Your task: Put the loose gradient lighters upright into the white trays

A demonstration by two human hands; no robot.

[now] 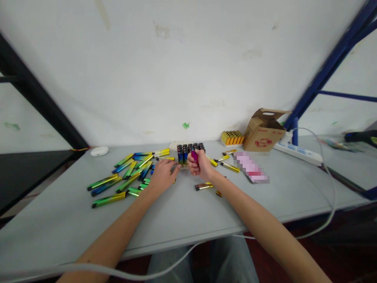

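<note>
My right hand [200, 165] is closed around a purple lighter [194, 155], with the thumb up near its top. Most of that lighter is hidden by the fingers. Directly behind it stands a block of upright lighters [183, 153] with black ends and shiny blue sides, packed in rows. My left hand [163, 173] is open, palm down, its thumb stretched toward the front left corner of that block. Under and beside it lie loose shiny lighters [129, 181] in green, yellow and blue. A brownish-gold lighter [204, 186] lies in front of my right hand.
More gold lighters [229, 167] lie to the right, by a pink phone-like item [250, 167], blurred out. At the back stand an orange block of cylinders [232, 138], an open cardboard box [262, 133] and a power strip [299, 152]. A white case [99, 151] lies left; a cable [334, 196] hangs right.
</note>
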